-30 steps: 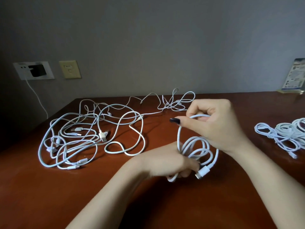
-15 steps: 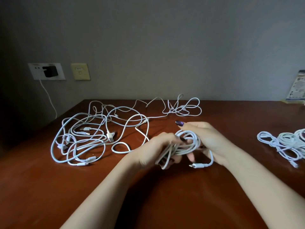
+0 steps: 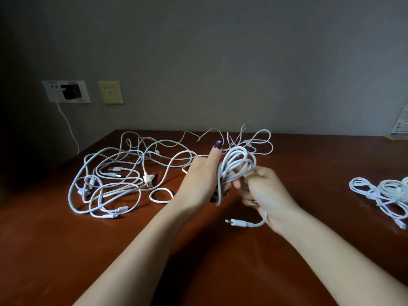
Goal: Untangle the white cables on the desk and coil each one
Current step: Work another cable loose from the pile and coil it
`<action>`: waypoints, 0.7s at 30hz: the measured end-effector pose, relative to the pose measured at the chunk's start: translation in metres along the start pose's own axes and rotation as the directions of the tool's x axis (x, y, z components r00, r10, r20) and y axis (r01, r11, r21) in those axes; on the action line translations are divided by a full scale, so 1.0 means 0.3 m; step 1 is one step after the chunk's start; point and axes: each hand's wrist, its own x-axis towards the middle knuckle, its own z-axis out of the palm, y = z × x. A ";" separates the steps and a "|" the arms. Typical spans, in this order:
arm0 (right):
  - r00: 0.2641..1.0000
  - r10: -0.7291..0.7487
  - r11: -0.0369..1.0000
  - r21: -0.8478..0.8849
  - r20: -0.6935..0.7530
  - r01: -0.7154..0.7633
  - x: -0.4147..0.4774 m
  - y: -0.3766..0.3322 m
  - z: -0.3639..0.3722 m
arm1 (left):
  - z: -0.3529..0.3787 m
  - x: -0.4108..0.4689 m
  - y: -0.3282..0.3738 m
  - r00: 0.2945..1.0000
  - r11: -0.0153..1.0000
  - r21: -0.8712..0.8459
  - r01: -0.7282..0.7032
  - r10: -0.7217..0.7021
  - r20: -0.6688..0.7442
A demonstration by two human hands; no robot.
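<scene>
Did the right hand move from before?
Yes. The right hand, gripping the coiled cable, came down toward the person: it was level with the cable tangle at the desk's far edge, now clearly below it.

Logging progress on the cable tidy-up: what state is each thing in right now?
held cable, coiled, lifted, one end dangling
left hand, grips held cable
right hand, grips held cable
cable pile, tangled on desk
cables at right, loosely coiled on desk
black charger, plugged into socket
</scene>
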 end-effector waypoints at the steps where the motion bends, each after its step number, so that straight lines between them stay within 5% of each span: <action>1: 1.000 -0.021 0.999 -0.031 -0.020 0.021 0.000 -0.001 0.002 | -0.005 0.007 -0.013 1.000 1.000 0.002 -0.006 0.006 -0.025; 7: 0.964 -0.242 0.933 -0.299 -0.113 0.200 0.016 0.072 0.010 | -0.013 0.037 -0.057 0.978 0.995 -0.098 0.004 -0.025 -0.206; 11: 0.890 -0.450 0.697 -0.595 0.071 0.400 -0.016 0.064 0.034 | -0.040 0.048 -0.068 0.935 0.991 -0.133 -0.004 -0.044 -0.353; 16: 0.899 -0.330 0.595 -0.677 0.286 0.434 -0.051 0.062 0.058 | -0.051 0.048 -0.068 0.834 0.913 0.395 -0.106 0.298 -0.465; 21: 0.914 -0.176 0.581 -0.711 0.366 0.396 -0.062 0.032 0.054 | -0.061 0.061 -0.101 0.810 0.783 0.612 -0.108 0.427 -0.403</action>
